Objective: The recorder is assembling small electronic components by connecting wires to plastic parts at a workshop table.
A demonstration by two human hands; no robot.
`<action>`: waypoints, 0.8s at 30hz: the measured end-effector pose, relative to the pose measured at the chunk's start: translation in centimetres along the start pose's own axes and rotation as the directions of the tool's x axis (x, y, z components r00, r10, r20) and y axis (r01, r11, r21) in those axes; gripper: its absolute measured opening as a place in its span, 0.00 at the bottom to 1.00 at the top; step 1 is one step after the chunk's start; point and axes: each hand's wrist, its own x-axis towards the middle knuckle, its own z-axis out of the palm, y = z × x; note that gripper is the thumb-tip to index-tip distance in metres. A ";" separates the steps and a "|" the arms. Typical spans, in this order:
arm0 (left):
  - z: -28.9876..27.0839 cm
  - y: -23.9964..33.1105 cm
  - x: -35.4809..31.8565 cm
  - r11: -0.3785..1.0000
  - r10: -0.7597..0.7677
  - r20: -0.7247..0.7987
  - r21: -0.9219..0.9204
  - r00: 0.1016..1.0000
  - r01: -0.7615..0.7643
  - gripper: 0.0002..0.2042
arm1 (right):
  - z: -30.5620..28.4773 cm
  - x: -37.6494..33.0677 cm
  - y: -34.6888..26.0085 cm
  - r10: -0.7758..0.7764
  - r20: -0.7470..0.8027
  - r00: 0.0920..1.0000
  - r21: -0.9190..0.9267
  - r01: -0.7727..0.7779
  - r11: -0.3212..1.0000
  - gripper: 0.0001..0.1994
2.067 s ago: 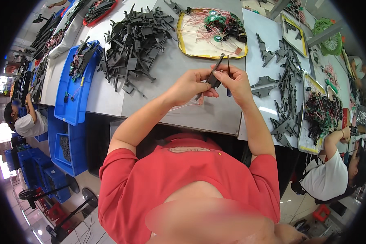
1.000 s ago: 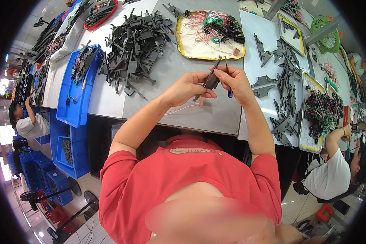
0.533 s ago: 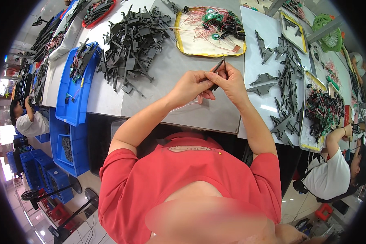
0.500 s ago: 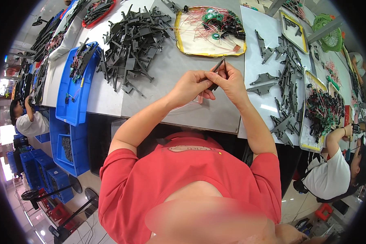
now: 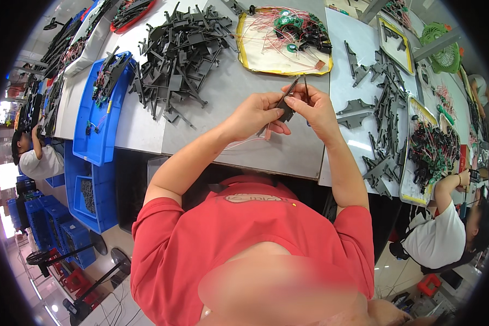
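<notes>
Over the near part of the grey table, my left hand (image 5: 254,115) is closed on a dark grey plastic part (image 5: 287,113), whose narrow end points away from me. Pale red wires (image 5: 244,143) trail from beneath that hand. My right hand (image 5: 317,113) is beside it, thumb near the part's right side. Its curled fingers grip a thin dark rod-like tool (image 5: 306,87) that sticks up past the knuckles; the tool's exact kind cannot be made out. Fingers cover much of the plastic part.
A heap of dark grey plastic parts (image 5: 176,60) lies at left, beside a blue bin (image 5: 95,136). Ahead is a yellow-rimmed tray (image 5: 261,66) with wired green boards. More plastic parts (image 5: 386,103) and another wired-board tray (image 5: 413,196) lie right. Co-workers sit on both sides.
My right hand has shifted slightly right, away from my left. The thin tool now stands apart from the plastic part's tip, and more of the part shows between my hands.
</notes>
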 end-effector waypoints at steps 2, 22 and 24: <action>0.1 0.0 0.1 0.999 0.015 -0.019 0.048 1.000 -0.014 0.16 | 0.0 0.0 0.1 -0.002 -0.005 1.000 -0.007 0.002 1.000 0.11; -1.9 1.4 -3.0 0.380 0.834 -0.163 0.863 0.527 -0.334 0.10 | -2.9 -1.3 -3.1 -0.498 0.120 0.859 -0.913 0.292 0.284 0.08; -2.0 -1.3 -6.1 0.874 0.476 -0.378 0.304 0.795 -0.379 0.11 | -2.8 -1.5 -2.7 -0.518 0.065 0.853 -0.902 0.272 0.335 0.08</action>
